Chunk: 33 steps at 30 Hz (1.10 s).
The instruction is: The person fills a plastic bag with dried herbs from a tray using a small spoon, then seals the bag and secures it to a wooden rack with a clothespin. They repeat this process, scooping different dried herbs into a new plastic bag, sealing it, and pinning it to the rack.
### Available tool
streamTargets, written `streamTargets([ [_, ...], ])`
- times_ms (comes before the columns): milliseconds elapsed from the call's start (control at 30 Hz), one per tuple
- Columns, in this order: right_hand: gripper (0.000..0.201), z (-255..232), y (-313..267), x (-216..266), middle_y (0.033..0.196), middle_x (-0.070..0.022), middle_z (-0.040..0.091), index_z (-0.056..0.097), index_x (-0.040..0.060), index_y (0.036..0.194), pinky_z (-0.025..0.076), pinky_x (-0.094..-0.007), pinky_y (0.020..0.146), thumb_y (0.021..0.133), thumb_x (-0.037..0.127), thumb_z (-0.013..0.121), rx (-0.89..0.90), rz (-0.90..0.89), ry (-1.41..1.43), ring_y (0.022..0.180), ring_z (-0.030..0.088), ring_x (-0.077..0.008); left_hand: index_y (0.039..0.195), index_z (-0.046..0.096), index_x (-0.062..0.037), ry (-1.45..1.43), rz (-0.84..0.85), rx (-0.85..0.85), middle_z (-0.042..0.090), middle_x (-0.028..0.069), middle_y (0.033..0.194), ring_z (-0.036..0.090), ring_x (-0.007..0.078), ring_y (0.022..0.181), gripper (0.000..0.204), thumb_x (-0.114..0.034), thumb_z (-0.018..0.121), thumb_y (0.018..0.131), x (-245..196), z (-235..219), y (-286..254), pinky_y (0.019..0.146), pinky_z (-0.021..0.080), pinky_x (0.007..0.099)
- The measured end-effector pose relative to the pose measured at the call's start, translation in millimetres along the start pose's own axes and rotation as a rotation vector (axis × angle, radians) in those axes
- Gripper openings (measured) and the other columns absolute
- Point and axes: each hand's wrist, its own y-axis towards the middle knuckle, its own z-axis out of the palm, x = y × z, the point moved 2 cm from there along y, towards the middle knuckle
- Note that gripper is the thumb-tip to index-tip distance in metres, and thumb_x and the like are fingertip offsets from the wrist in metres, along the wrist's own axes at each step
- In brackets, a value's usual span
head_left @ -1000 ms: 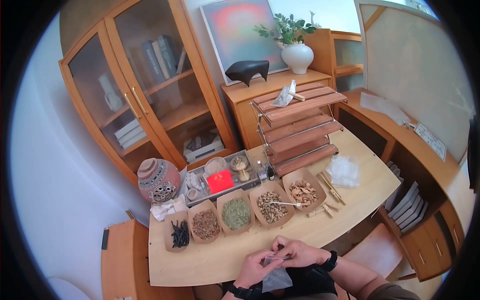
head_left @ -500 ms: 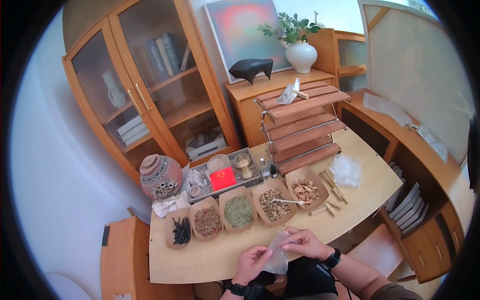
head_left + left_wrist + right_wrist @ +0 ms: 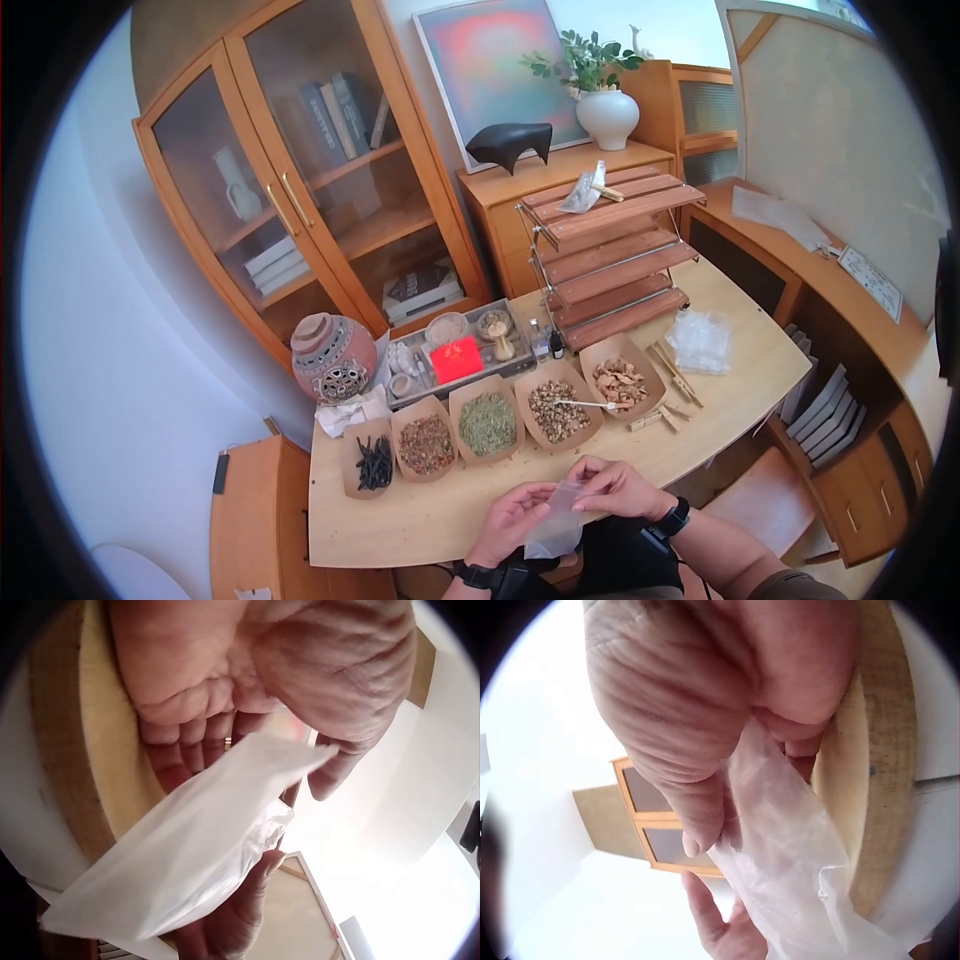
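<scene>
Bag [image 3: 553,532], thin and translucent, held up at the near edge of the worktop [image 3: 420,525], before the row of filled brown trays [image 3: 351,466]. Right hand [image 3: 618,490]: bag pinched between thumb and fingers. Left hand [image 3: 508,520]: loose, thumb spread from fingers, bag contact indeterminable.

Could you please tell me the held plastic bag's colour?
The plastic bag is translucent white, clearest in the right wrist view.

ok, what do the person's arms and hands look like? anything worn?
Left hand and right hand: no gloves. Black strap-like band on the left wrist, matching black band on the right wrist. Right forearm bare up to a dark brownish fabric sleeve at the head view's bottom edge. No left sleeve visible.
</scene>
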Motion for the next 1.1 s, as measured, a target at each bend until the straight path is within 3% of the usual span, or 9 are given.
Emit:
streamTargets([
  [67, 0.014, 5, -1, -2, 0.118, -0.0045, 0.063, 0.085, 0.0067, 0.107, 0.049, -0.0307, 0.099, 0.093, 0.006, 0.083, 0.009, -0.015, -0.052, 0.114, 0.06, -0.016, 0.137, 0.06, 0.0017, -0.02, -0.017, 0.042, 0.07, 0.0081, 0.126, 0.067, 0.0134, 0.113, 0.041, -0.006, 0.076, 0.1, -3, 8, 3, 0.101, 0.053, 0.0295],
  [133, 0.015, 8, -2, -4, 0.121, -0.0046, 0.06, 0.085, 0.0085, 0.108, 0.049, -0.0307, 0.099, 0.093, 0.007, 0.083, 0.014, -0.029, -0.103, 0.115, 0.059, -0.0166, 0.142, 0.053, 0.002, 0.163, -0.003, 0.072, 0.067, 0.0117, 0.136, 0.065, 0.0169, 0.124, 0.049, -0.007, 0.077, 0.1, 5, 7, 3, 0.11, 0.05, 0.0331],
  [367, 0.019, 14, 1, -1, 0.124, -0.0057, 0.057, 0.082, 0.0069, 0.115, 0.051, -0.0303, 0.095, 0.097, 0.011, 0.08, 0.038, -0.024, -0.171, 0.114, 0.058, -0.0165, 0.143, 0.047, -0.0009, 0.153, 0.059, 0.088, 0.069, 0.015, 0.133, 0.067, 0.0187, 0.123, 0.058, 0.0, 0.08, 0.095, 4, 5, 5, 0.105, 0.054, 0.0324],
  [633, 0.021, 12, 1, -6, 0.117, -0.0066, 0.062, 0.079, 0.0011, 0.109, 0.047, -0.0301, 0.095, 0.105, 0.02, 0.071, 0.066, -0.003, -0.165, 0.111, 0.058, -0.0163, 0.135, 0.049, -0.0038, 0.155, 0.01, 0.004, 0.075, 0.0112, 0.121, 0.072, 0.0145, 0.109, 0.049, 0.002, 0.078, 0.096, 10, 4, 7, 0.094, 0.058, 0.0282],
  [833, 0.013, 8, 0, -8, 0.113, -0.0054, 0.066, 0.082, 0.0028, 0.105, 0.048, -0.0293, 0.093, 0.099, 0.014, 0.079, -0.075, -0.019, -0.165, 0.105, 0.061, -0.0152, 0.13, 0.059, -0.0013, 0.246, -0.107, -0.039, 0.075, 0.0067, 0.117, 0.072, 0.0109, 0.107, 0.037, 0.0, 0.076, 0.098, 7, 8, 7, 0.094, 0.058, 0.0268],
  [900, 0.012, 5, 0, -6, 0.112, -0.0049, 0.067, 0.084, 0.0052, 0.105, 0.049, -0.0289, 0.094, 0.095, 0.012, 0.082, -0.122, 0.008, -0.109, 0.105, 0.062, -0.0149, 0.127, 0.062, -0.0007, 0.222, -0.078, -0.039, 0.075, 0.0056, 0.116, 0.072, 0.0104, 0.106, 0.032, -0.002, 0.077, 0.099, 10, 10, 6, 0.093, 0.058, 0.0263],
  [1100, 0.014, 6, 2, -9, 0.118, -0.0055, 0.066, 0.085, 0.007, 0.108, 0.05, -0.0299, 0.096, 0.095, 0.013, 0.083, -0.048, -0.003, -0.11, 0.109, 0.061, -0.0156, 0.125, 0.068, 0.0005, 0.232, -0.041, -0.018, 0.076, 0.0045, 0.115, 0.071, 0.0096, 0.106, 0.028, -0.006, 0.077, 0.099, 10, 9, 7, 0.092, 0.058, 0.0267],
])
